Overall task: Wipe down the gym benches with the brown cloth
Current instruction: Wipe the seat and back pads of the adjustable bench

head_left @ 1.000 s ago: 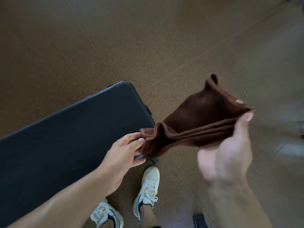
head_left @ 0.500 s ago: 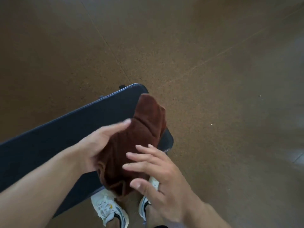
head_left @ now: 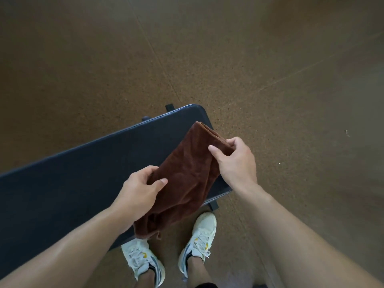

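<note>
The brown cloth (head_left: 187,175) lies folded across the gym bench's (head_left: 72,179) right end, its long axis crossing the pad, with the left hand (head_left: 141,190) pinching its near edge and the right hand (head_left: 234,161) its far corner.

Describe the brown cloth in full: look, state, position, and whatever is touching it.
The brown cloth is a dark reddish-brown, soft, terry-like towel, folded into layers that show at its far edge. It lies slanted over the end of the dark padded bench, its rumpled near end hanging past the bench's near edge above the white sneakers. The left hand grips its left side; the right hand pinches its far right corner.
</note>
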A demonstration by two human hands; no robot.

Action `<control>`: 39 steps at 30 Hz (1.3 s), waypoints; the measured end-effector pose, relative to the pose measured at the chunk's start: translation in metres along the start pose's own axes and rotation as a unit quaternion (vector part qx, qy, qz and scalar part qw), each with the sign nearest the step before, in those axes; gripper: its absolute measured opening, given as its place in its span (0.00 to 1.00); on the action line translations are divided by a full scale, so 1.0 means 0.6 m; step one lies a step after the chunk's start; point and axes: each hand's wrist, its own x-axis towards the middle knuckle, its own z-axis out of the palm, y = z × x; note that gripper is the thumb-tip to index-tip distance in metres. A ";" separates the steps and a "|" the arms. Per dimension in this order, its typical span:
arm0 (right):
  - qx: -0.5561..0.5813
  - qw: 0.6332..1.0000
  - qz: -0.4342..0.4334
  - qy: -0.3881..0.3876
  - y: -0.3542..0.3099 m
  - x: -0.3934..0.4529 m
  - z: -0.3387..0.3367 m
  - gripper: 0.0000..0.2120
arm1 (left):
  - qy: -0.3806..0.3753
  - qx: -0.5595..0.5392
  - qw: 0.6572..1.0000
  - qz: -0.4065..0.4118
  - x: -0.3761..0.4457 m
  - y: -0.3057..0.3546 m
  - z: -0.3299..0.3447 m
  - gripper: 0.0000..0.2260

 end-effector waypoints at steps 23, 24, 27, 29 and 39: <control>-0.267 0.952 -0.147 0.031 0.053 -0.059 0.106 0.33 | 0.034 0.489 0.825 0.282 0.029 -0.090 0.115 0.36; -0.267 0.953 -0.134 0.043 0.060 -0.071 0.108 0.33 | 0.031 0.496 0.816 0.296 0.035 -0.094 0.116 0.36; -0.267 0.956 -0.121 0.025 0.058 -0.056 0.102 0.34 | 0.015 0.516 0.796 0.315 0.049 -0.093 0.110 0.36; -0.252 0.959 -0.126 -0.017 0.034 -0.008 0.092 0.34 | 0.013 0.517 0.808 0.282 0.061 -0.065 0.111 0.37; -0.064 0.960 -0.209 -0.177 -0.041 0.167 0.070 0.27 | 0.106 0.482 0.848 0.194 0.143 0.062 0.134 0.41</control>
